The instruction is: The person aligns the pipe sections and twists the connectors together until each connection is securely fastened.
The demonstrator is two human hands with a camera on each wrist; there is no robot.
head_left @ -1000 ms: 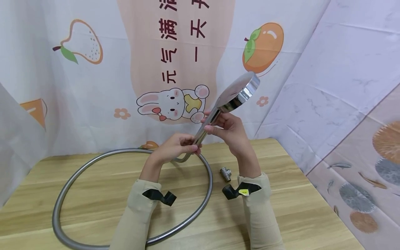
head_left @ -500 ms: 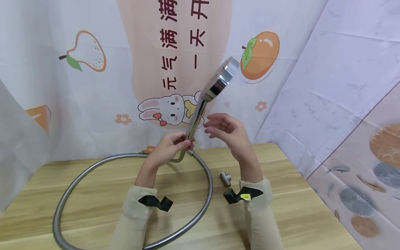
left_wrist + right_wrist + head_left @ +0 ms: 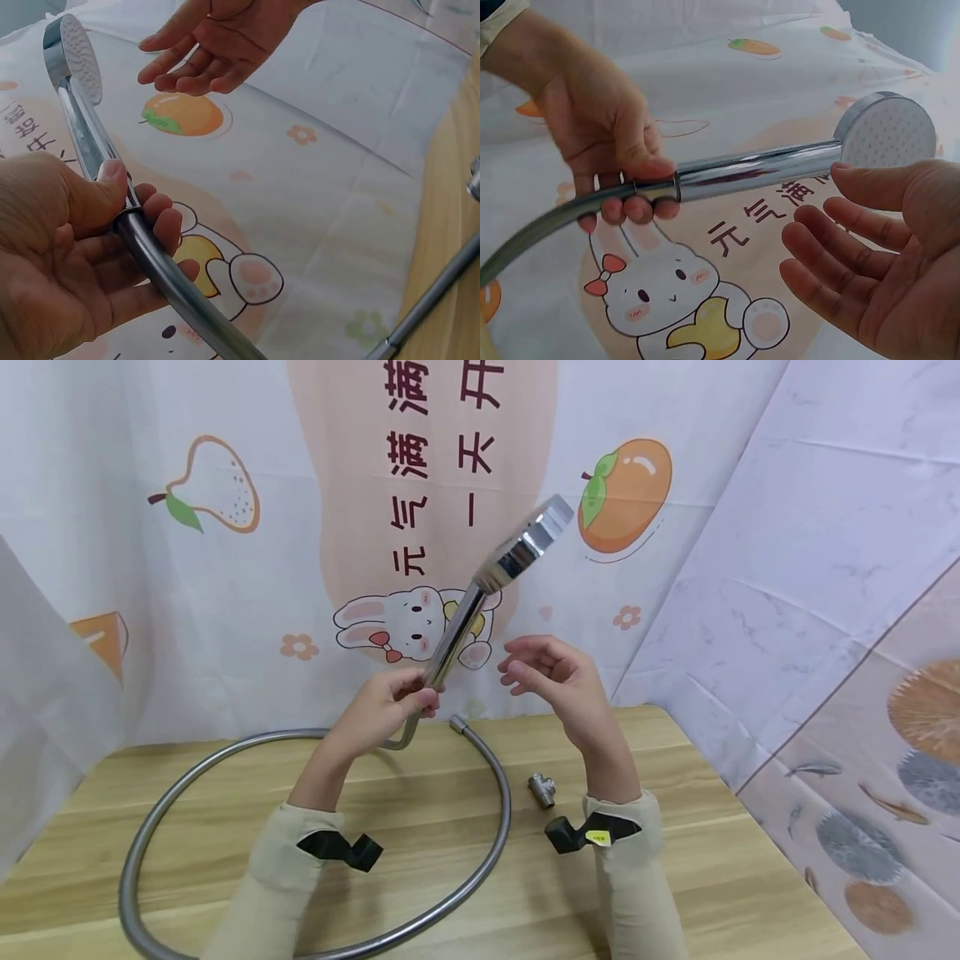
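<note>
A chrome shower head (image 3: 457, 625) is tilted up and to the right above the back of the table. My left hand (image 3: 386, 706) grips it at the foot of its handle, where the grey metal hose (image 3: 176, 289) joins. In the right wrist view the thumb and fingers close round that joint, and the white spray face (image 3: 891, 136) shows. My right hand (image 3: 558, 685) hangs to the right of the handle, its fingers loosely bent and holding nothing. The hose (image 3: 504, 810) lies in a wide loop on the table, its free end (image 3: 459, 723) near the back edge.
A small metal tee fitting (image 3: 542, 790) lies on the wooden table (image 3: 697, 860), right of the hose loop. Behind the table hangs a printed curtain (image 3: 285, 568), and another patterned sheet (image 3: 825, 610) covers the right side.
My right hand has let go of the handle and stands apart from it. My left hand has moved left and slightly up with the shower head, uncovering the hose's free end.
</note>
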